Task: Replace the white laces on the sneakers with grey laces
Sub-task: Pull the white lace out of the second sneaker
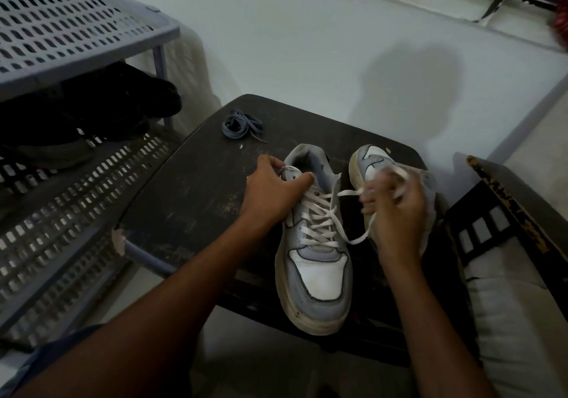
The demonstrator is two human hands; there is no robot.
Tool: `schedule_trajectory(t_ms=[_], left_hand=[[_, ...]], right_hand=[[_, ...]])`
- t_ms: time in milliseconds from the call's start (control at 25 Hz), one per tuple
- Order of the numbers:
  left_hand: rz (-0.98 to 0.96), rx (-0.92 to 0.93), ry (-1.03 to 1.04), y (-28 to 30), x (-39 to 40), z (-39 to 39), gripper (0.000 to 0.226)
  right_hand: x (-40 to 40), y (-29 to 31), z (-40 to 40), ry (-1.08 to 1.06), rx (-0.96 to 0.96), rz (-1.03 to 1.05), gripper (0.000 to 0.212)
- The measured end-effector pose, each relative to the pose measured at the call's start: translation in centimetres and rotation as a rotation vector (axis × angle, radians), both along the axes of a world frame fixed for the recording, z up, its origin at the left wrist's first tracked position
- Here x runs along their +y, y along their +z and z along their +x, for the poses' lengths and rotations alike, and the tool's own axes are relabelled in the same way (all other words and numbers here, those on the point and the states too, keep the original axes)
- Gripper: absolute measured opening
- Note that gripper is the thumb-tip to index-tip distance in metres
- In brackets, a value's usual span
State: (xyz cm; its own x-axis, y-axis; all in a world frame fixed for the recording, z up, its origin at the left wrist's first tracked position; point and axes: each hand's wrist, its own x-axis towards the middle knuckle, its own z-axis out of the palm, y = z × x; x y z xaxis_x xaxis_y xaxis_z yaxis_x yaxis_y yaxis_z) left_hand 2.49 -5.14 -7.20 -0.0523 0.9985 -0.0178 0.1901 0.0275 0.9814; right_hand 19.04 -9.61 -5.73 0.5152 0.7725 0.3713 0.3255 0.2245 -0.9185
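At frame centre, the left hand [273,194] grips the near sneaker [313,244] collar on the tabletop [190,188]; the right hand [396,210] is curled around its white lace [347,193].

A dark, scuffed plastic tabletop [190,201] with rounded corners and pale scratches carries the things. Two worn grey-and-white leather sneakers lie directly on it: the left sneaker [316,262], threaded with a flat white lace [319,216], stands upright with its toe toward the near edge, and just beside it the right sneaker [373,159] points the opposite way. Near the far left corner, well apart from both, lies a loose bundle of grey laces [242,125].
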Motion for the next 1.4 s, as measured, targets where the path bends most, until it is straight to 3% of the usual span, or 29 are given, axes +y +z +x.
schedule_trajectory(t_ms=[80, 280, 400, 480, 560, 640, 680, 760, 840, 960, 1120, 1200, 1320, 1360, 1400], left_hand=[[0.000, -0.002, 0.000, 0.0, -0.1, 0.0, 0.047], [0.002, 0.012, 0.010, 0.1, -0.1, 0.0, 0.046], [-0.014, 0.017, 0.001, 0.2, 0.0, 0.0, 0.046], [-0.022, 0.009, -0.008, 0.1, 0.1, -0.2, 0.047], [-0.034, -0.001, -0.018, 0.2, 0.1, -0.2, 0.049], [-0.064, -0.004, -0.045, 0.2, 0.3, -0.3, 0.055], [-0.094, -0.009, -0.072, 0.4, 0.3, -0.5, 0.059], [-0.176, -0.055, -0.136, 0.7, 0.5, -0.8, 0.068], [-0.252, -0.139, -0.186, 1.1, 0.8, -1.1, 0.068], [-0.315, -0.213, -0.263, 1.6, 0.9, -1.5, 0.056], [-0.326, -0.203, -0.240, 1.4, 0.8, -1.3, 0.063], [-0.308, -0.182, -0.193, 1.2, 0.6, -0.9, 0.075], [-0.274, -0.149, -0.126, 1.2, 0.6, -0.6, 0.088], [-0.263, -0.138, -0.115, 1.1, 0.7, -0.6, 0.090], [-0.252, -0.127, -0.109, 1.0, 0.7, -0.5, 0.091]], right_hand=[[-0.1, -0.9, -0.5, 0.161, -0.211, -0.204, 0.010], [0.0, -1.2, -1.1, 0.113, -0.363, -0.226, 0.019], [-0.2, 0.2, -1.2, -0.077, -0.045, 0.083, 0.019], [-0.6, 1.4, -0.2, -0.176, -0.024, 0.114, 0.016], [-1.4, 1.8, -0.1, -0.157, -0.305, -0.173, 0.006], [-2.5, 0.9, -0.7, -0.227, -0.648, -0.361, 0.041], [-3.0, 0.6, -1.2, -0.298, -0.773, -0.334, 0.051], [-3.6, 0.8, -2.1, -0.373, -0.854, -0.251, 0.043], [-3.4, 1.4, -2.2, -0.354, -0.767, -0.201, 0.027], [-2.6, 1.2, -2.7, -0.242, -0.791, -0.044, 0.027], [-1.0, -0.9, -5.1, 0.040, -0.848, -0.150, 0.016], [-0.4, -1.4, -5.2, 0.126, -0.606, -0.169, 0.023], [-0.5, 0.1, -3.6, 0.318, 0.193, -0.262, 0.030], [-0.7, 0.5, -3.1, 0.347, 0.262, -0.300, 0.032], [-0.7, 0.6, -3.0, 0.342, 0.115, -0.346, 0.035]])
